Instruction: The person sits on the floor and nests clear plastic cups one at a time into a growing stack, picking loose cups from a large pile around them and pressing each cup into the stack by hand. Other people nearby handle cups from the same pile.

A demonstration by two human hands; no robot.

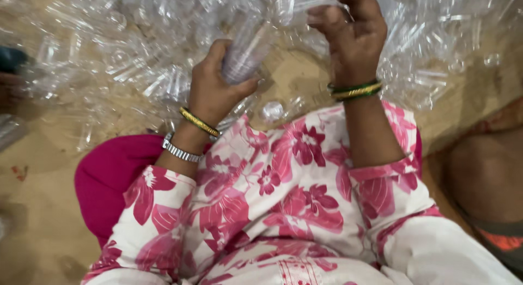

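Both forearms were raised in front of the torso, bare from the short flowered sleeves down. Left hand [218, 83] was held lower, fingers curled shut in a grasp, thumb lying across toward the right, back of the hand toward the camera. Left wrist carried a gold bangle and a metal watch band. Right hand [351, 32] was higher, near the top edge, fingers bent inward in a pinch, knuckles up. Right wrist carried green and gold bangles.
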